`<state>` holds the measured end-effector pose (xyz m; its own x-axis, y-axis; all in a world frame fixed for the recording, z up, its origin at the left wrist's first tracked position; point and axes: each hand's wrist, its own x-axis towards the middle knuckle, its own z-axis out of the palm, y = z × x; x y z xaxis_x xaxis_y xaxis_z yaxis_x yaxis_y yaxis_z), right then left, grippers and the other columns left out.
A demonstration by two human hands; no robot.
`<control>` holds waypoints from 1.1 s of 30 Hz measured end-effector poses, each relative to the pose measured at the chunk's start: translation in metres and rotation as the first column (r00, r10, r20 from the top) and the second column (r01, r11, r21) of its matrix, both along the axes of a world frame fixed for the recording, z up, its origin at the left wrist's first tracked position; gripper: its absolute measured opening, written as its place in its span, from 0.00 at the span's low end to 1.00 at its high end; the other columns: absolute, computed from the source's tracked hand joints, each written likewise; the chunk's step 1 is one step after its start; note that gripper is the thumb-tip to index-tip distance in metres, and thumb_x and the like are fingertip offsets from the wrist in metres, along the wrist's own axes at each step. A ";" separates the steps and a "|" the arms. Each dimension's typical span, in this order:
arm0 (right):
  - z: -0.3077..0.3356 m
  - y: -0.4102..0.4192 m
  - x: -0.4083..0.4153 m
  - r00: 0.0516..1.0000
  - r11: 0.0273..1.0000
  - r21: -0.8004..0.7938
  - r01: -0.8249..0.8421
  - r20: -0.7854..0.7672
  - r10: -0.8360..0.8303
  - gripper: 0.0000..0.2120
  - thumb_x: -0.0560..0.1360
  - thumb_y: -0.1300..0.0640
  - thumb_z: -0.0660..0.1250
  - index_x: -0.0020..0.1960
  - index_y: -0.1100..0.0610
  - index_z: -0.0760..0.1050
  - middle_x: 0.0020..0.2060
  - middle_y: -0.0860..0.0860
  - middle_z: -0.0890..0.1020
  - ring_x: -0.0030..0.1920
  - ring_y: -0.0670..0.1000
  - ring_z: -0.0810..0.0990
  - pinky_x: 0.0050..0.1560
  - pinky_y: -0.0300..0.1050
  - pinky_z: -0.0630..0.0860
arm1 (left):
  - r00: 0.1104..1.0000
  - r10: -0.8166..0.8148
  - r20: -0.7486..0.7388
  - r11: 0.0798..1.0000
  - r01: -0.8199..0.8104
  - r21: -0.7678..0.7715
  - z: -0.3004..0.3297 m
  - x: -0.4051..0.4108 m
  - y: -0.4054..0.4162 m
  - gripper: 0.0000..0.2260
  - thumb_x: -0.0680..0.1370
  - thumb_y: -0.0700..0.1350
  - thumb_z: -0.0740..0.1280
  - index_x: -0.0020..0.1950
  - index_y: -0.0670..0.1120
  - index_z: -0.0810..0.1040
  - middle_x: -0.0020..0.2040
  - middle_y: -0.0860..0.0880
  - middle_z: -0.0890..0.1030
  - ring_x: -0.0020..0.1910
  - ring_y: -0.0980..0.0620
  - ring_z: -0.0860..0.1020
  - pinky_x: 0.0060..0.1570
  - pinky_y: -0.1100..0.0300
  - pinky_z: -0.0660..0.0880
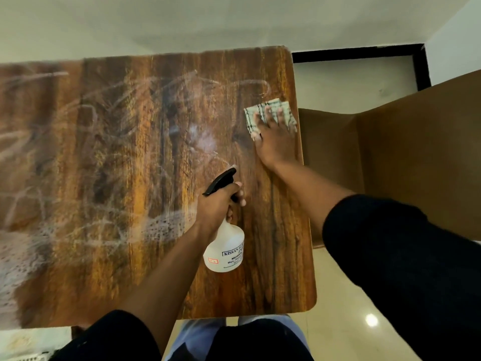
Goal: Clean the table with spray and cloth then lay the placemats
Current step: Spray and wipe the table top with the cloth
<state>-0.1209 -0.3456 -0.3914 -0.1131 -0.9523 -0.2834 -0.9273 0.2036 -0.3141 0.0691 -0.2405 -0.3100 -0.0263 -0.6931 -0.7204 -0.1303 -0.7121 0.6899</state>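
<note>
My right hand [273, 136] presses flat, fingers spread, on the checked white cloth [270, 114] at the wood-grain table's [130, 152] far-right edge; the streaked wet patch lies leftward, while my left hand [218, 204] grips the white plastic spray bottle [226, 246].

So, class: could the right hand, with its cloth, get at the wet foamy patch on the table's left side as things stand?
Probably yes: the right hand presses the cloth flat, and bare table lies between it and the foamy patch; only the left hand's spray bottle stands near.

A pale, plain wall [182, 24] fills the view from ten to one o'clock. At two o'clock a black skirting strip [364, 52] runs along its foot and turns at a corner. A brown cardboard box [406, 152] stands open at three o'clock, and the glossy cream floor [346, 332] at five o'clock reflects one bright lamp spot [371, 319].
</note>
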 end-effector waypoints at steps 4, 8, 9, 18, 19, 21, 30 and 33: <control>0.001 -0.021 -0.001 1.000 1.000 0.006 0.004 -0.006 -0.004 0.30 0.84 0.54 0.58 0.83 0.46 0.52 0.83 0.49 0.51 0.82 0.57 0.44 0.79 0.61 0.44 | 1.000 0.016 -0.024 1.000 -0.016 -0.002 0.005 0.002 0.000 0.07 0.83 0.43 0.69 0.48 0.41 0.83 0.39 0.41 0.84 0.23 0.55 0.73 0.23 0.62 0.68; 0.005 0.019 0.004 1.000 1.000 -0.014 0.012 -0.001 -0.012 0.29 0.84 0.51 0.56 0.83 0.51 0.53 0.82 0.51 0.53 0.82 0.57 0.45 0.79 0.62 0.43 | 1.000 -0.021 -0.015 0.999 0.020 -0.034 0.010 -0.002 -0.001 0.10 0.83 0.43 0.69 0.45 0.41 0.84 0.38 0.40 0.84 0.23 0.51 0.70 0.24 0.61 0.69; 0.007 0.037 0.006 1.000 1.000 -0.014 0.016 0.001 -0.016 0.28 0.84 0.48 0.54 0.83 0.51 0.55 0.82 0.51 0.54 0.82 0.57 0.46 0.80 0.62 0.44 | 1.000 -0.023 -0.021 0.999 0.022 -0.048 0.011 -0.003 -0.001 0.10 0.83 0.43 0.70 0.44 0.42 0.85 0.38 0.40 0.84 0.24 0.49 0.70 0.23 0.60 0.69; 0.001 0.191 0.016 0.999 0.998 -0.069 0.012 -0.046 -0.016 0.27 0.85 0.46 0.54 0.82 0.49 0.57 0.82 0.49 0.54 0.83 0.53 0.44 0.80 0.62 0.50 | 1.000 -0.015 -0.021 1.000 0.015 -0.022 0.014 -0.011 0.003 0.09 0.82 0.44 0.71 0.44 0.42 0.85 0.38 0.40 0.85 0.23 0.50 0.69 0.25 0.59 0.68; -0.002 0.188 0.014 0.999 0.998 -0.066 0.012 -0.039 -0.014 0.26 0.85 0.46 0.54 0.82 0.49 0.57 0.82 0.48 0.55 0.83 0.53 0.45 0.79 0.63 0.50 | 1.000 -0.012 -0.014 1.000 0.012 -0.011 0.013 -0.011 0.003 0.09 0.82 0.45 0.71 0.45 0.41 0.85 0.38 0.40 0.85 0.23 0.50 0.69 0.25 0.59 0.68; -0.004 0.174 0.008 1.000 0.998 -0.059 0.002 -0.027 -0.004 0.26 0.85 0.46 0.55 0.82 0.49 0.57 0.82 0.48 0.55 0.83 0.54 0.45 0.79 0.64 0.51 | 1.000 0.006 -0.008 1.000 -0.006 0.011 0.013 -0.011 0.000 0.09 0.81 0.44 0.72 0.46 0.40 0.85 0.38 0.40 0.86 0.23 0.51 0.69 0.24 0.60 0.68; -0.001 0.014 -0.030 0.993 0.993 -0.036 0.113 0.018 -0.113 0.27 0.85 0.45 0.53 0.82 0.48 0.55 0.82 0.48 0.52 0.82 0.56 0.44 0.80 0.63 0.46 | 0.999 0.021 0.026 0.999 -0.020 -0.036 0.010 -0.007 -0.036 0.08 0.81 0.41 0.70 0.44 0.40 0.83 0.39 0.36 0.84 0.22 0.52 0.72 0.25 0.59 0.67; -0.001 -0.022 -0.037 0.987 0.987 -0.041 0.158 0.033 -0.156 0.27 0.84 0.47 0.57 0.82 0.48 0.57 0.82 0.48 0.54 0.82 0.57 0.46 0.78 0.66 0.52 | 0.998 0.045 0.048 0.997 -0.042 -0.059 0.009 -0.006 -0.055 0.11 0.80 0.40 0.68 0.45 0.57 0.83 0.35 0.44 0.82 0.26 0.53 0.76 0.29 0.57 0.68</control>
